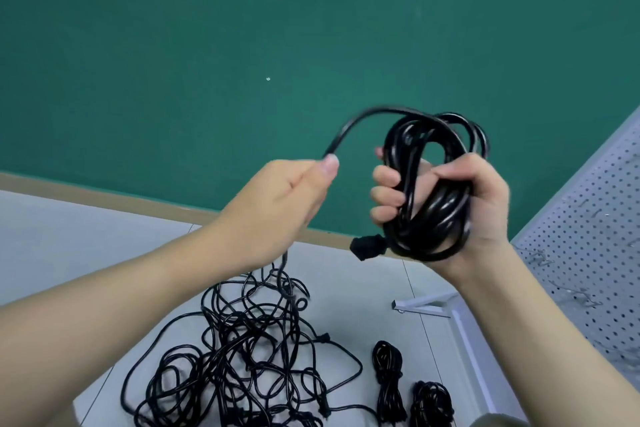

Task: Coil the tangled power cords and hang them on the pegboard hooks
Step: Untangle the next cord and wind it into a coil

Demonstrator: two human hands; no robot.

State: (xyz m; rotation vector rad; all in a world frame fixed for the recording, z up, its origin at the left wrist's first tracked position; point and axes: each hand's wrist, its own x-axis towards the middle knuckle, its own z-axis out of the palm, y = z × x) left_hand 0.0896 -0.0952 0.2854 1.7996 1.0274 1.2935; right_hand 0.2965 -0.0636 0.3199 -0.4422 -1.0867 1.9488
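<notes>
Right hand (460, 204) raised, fingers (384, 192) curled round a black coil (436, 184) of power cord, gripping it mid-loop. Coil's long axis near upright, tilted slightly; loops stand above and below the fist. Plug end (367, 246) sticks out leftward from the coil's base.

Left hand (277, 204) just beside it, thumb and fingers pinching the free run of the same cord (349, 125), which arches up and right into the coil top. Below the left hand the cord drops to the tangled cords (242, 357) on the floor (104, 253).

Two coiled bundles (388, 378) lie right of the tangle. Pegboard (588, 218) with hooks at right edge.
</notes>
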